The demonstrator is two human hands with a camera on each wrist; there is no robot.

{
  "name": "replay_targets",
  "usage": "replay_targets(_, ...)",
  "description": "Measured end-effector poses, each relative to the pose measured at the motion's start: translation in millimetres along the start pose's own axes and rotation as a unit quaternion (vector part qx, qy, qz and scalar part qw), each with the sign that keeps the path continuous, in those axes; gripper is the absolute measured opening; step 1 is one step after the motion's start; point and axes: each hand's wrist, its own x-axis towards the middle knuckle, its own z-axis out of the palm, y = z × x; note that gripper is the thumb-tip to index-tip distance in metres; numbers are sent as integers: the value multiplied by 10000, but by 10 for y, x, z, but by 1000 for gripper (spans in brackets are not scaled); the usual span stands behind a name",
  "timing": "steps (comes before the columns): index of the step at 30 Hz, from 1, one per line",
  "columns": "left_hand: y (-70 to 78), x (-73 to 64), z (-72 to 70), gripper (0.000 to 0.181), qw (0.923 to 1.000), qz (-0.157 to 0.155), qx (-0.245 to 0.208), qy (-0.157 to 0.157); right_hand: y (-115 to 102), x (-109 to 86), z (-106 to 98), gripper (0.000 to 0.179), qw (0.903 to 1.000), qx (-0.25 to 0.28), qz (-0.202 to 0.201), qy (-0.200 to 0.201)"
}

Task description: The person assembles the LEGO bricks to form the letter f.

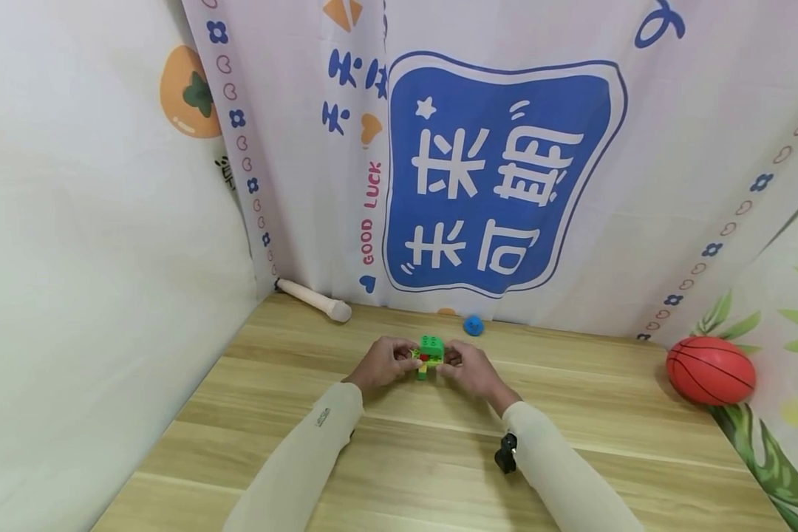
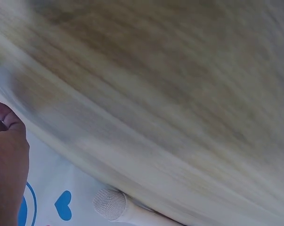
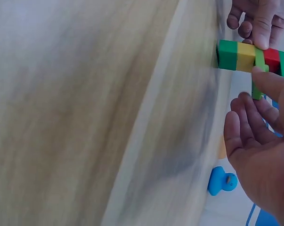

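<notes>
A small stack of toy building blocks (image 1: pixel 432 343) is between the two hands above the wooden table. In the right wrist view a green block (image 3: pixel 228 55) and a yellow block (image 3: pixel 246 57) are on one side of a thin light-green plate (image 3: pixel 259 60), with a red block (image 3: pixel 271 59) and another green block on the other. My left hand (image 1: pixel 386 363) pinches the plate's left end. The right hand (image 1: pixel 471 368) holds its opposite end between thumb and fingers. Only part of the left hand shows in the left wrist view, the blocks being outside it.
A blue toy duck (image 3: pixel 219 181) sits behind the hands near the printed curtain (image 1: pixel 578 244). At the table's back left corner lies a white microphone (image 1: pixel 312 299). A red basketball (image 1: pixel 710 371) rests at the right edge of the wooden table (image 1: pixel 425 465).
</notes>
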Motion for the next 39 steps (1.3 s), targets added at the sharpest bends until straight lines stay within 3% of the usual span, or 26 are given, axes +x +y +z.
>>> replay_targets(8,-8,-19,66,30,9938,338,1023,-275,30,-83,4,25,9980,-597,-183,121)
replay_targets(12,14,-6,107,32,9899,359,1291,-462,57,-115,7,21,9961,-840,-216,139)
replay_targets(22,81,-1,175,33,9804,361,1834,-629,74,-196,26,35,9936,-1119,-167,-53)
replay_targets(28,107,-5,196,33,9764,183,1992,-814,84,-217,40,35,9929,-1178,-160,-51)
replay_targets(39,79,12,207,32,9761,270,1980,-849,85,-248,33,33,9936,-1120,-164,-15)
